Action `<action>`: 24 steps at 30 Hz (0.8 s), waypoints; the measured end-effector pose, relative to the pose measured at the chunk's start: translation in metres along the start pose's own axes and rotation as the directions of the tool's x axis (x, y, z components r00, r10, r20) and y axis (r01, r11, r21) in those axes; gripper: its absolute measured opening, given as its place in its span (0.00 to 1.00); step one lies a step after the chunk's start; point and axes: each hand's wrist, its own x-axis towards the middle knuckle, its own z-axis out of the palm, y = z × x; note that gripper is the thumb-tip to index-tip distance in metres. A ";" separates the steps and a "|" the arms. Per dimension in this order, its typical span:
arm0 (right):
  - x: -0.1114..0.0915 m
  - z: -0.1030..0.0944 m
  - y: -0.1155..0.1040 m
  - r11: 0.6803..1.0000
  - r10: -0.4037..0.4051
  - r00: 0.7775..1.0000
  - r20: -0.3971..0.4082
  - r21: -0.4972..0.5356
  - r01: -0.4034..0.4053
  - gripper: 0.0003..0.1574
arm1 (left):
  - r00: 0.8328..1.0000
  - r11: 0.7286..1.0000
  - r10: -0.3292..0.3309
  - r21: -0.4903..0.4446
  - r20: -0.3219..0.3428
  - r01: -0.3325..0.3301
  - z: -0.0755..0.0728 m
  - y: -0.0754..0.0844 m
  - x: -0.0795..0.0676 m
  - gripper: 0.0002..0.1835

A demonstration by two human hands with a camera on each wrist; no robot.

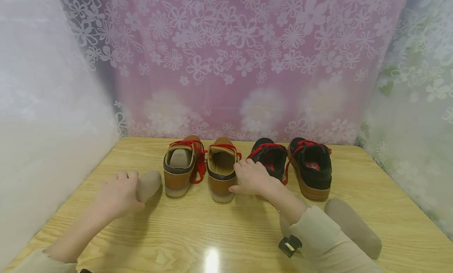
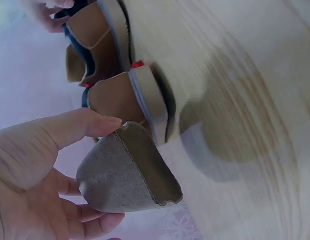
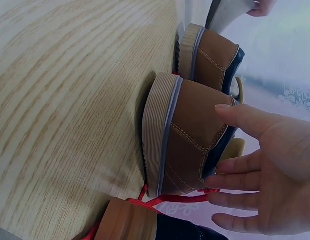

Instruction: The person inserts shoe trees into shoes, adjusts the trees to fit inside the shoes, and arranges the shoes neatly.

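My left hand (image 1: 118, 196) pinches a grey-brown moulded-pulp shoe insert (image 2: 117, 175) between thumb and fingers, held above the table left of the first brown shoe (image 1: 176, 182). A similar insert (image 1: 180, 159) sits inside that shoe. My right hand (image 1: 250, 178) is at the heel of the second brown shoe (image 1: 221, 185), fingers fairly straight and spread. In the right wrist view its thumb lies over the shoe's heel edge; I cannot tell whether it touches. That shoe's visible interior (image 1: 223, 162) shows a tan lining. Both brown shoes have red laces.
Two black shoes with red laces, one partly behind my right hand (image 1: 270, 151) and one farther right (image 1: 320, 174), stand in the same row. Another insert (image 1: 354, 228) lies at the right on the wooden table (image 1: 184, 233); one more is partly under my right forearm. Floral curtains (image 1: 226, 68) surround the table.
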 end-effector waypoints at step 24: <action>0.001 0.002 0.001 0.999 -0.020 0.999 -0.027 -0.027 0.020 0.44 | 0.991 0.998 0.010 -0.063 -0.134 -0.018 -0.036 0.003 0.006 0.33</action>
